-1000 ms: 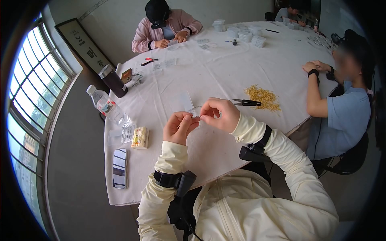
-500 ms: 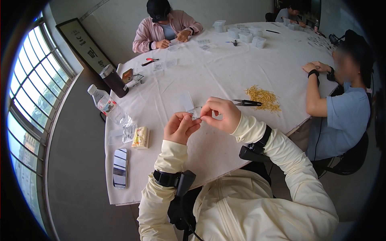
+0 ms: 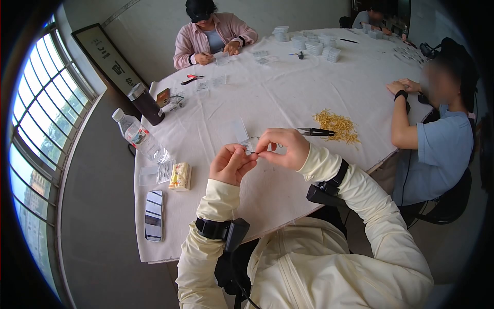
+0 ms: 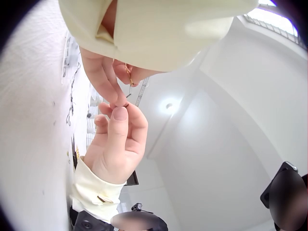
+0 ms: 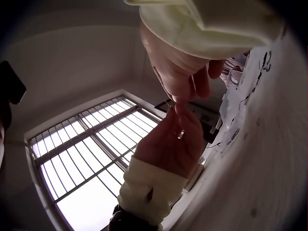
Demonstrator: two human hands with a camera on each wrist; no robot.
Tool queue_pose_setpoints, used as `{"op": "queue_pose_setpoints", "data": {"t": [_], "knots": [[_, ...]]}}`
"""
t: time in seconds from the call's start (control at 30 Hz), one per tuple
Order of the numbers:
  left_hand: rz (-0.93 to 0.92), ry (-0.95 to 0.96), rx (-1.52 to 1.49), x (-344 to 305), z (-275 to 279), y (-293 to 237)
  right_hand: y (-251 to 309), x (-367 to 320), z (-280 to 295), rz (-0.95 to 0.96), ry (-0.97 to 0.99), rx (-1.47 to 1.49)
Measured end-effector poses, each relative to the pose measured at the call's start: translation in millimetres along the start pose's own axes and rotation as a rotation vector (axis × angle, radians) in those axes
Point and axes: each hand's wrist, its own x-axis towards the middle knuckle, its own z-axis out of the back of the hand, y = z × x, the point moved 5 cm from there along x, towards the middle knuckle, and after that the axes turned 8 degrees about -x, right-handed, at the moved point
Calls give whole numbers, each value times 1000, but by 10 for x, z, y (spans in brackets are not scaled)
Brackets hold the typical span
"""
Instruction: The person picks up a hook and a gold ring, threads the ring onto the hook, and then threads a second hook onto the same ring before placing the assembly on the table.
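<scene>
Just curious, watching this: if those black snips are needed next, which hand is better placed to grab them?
Probably the right hand: the black snips lie just beyond it, the left hand on the far side. Both pinch a small piece, so it must let go first.

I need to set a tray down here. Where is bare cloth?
Widest bare cloth lies mid-table, between the gold pile, the far box stacks and the pliers. A smaller patch sits at the near edge, beneath the left hand and right hand, which pinch a small piece, beside the phone. The left edge is crowded: water bottle, flask, small box.
</scene>
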Motion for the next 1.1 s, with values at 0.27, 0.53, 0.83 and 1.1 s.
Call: {"op": "queue_pose_setpoints", "data": {"t": [0.27,0.53,0.83,1.1], "knots": [[-94,-107,336,-29,-36,-22,-25,-22,15,-136,-13,41],[-219,-118,504,-35,-91,-38,-148,-47,-154,-199,-46,283],[-307,-112,649,-66,-176,-83,-186,-83,-174,-348,-6,408],[-470,-82,870,-103,-272,-144,-220,-68,-153,-243,-162,357]]}}
